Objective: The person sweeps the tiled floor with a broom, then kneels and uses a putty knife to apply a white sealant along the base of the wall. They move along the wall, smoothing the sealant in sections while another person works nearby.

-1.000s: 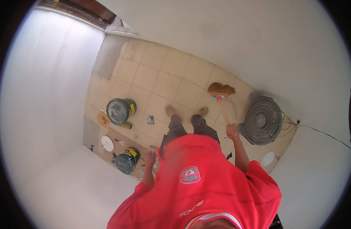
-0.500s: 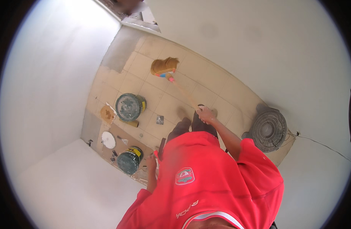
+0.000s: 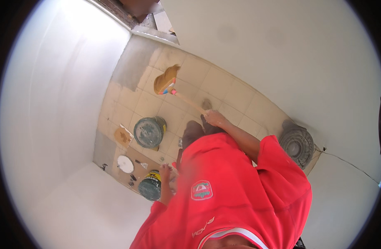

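My right hand [image 3: 215,118] is wrapped round the wooden handle of a broom [image 3: 190,103], near its upper end. Ahead and to the left, the broom's brown bristles [image 3: 166,79] rest on the tiled floor, fanned out below a coloured binding. My left hand [image 3: 165,171] hangs at my left side with its fingers curled; whether anything is inside them is hidden. Beyond that hand stands a dark bucket [image 3: 150,189] with a yellow label. A small red object [image 3: 174,164] shows between the hand and my body.
A larger lidded bucket [image 3: 148,133], smeared with dried paint, stands left of my feet. A white round lid [image 3: 125,164] and a scraper [image 3: 141,164] lie on a brown sheet. To the right, a dark round fan [image 3: 297,146] stands by the wall. Pale walls [image 3: 257,50] enclose the floor.
The broom head has swung left and slightly nearer, its bristles tilting. My right hand has shifted left with the handle. My left hand has risen slightly, and one foot has stepped forward.
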`<state>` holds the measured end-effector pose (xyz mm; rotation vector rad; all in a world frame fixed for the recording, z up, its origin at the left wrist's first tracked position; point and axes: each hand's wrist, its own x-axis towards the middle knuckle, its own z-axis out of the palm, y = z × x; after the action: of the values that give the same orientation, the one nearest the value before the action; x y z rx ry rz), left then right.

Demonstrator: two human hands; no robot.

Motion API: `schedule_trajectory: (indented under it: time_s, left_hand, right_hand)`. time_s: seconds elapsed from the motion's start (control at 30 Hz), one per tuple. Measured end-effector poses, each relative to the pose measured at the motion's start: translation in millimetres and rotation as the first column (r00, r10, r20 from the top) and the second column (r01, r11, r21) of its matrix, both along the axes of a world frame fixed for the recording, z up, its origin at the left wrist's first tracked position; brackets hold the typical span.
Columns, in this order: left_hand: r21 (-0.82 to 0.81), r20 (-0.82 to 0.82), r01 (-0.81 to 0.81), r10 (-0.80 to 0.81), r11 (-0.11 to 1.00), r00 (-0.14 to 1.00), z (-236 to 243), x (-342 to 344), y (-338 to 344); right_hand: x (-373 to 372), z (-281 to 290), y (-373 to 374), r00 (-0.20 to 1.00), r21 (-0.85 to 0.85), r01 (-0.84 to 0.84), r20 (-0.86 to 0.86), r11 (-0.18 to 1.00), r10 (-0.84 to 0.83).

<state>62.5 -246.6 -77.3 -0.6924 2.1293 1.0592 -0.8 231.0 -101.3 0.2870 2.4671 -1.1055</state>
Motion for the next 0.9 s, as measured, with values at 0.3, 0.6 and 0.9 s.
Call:
schedule_trajectory:
  time_s: [0.3,0.6,0.9]
  left_hand:
    - [-0.213,0.031,0.31,-0.311,0.927,0.95,23.6,-37.0,-11.7]
    - [-0.234,0.076,0.612,-0.613,0.755,0.786,30.9,-201.6,-89.1]
    - [-0.103,0.23,0.12,-0.094,0.987,0.969,59.0,-380.2,-131.4]
  right_hand:
    - [-221.4,-24.6,-46.0,0.995,0.068,-0.062,0.085,0.996,0.056]
    - [-386.3,-135.1,-40.7,0.79,0.073,0.481,0.397,0.874,-0.468]
    - [-357.6,-9.5,-96.6,0.857,-0.04,0.484,0.223,0.874,-0.465]
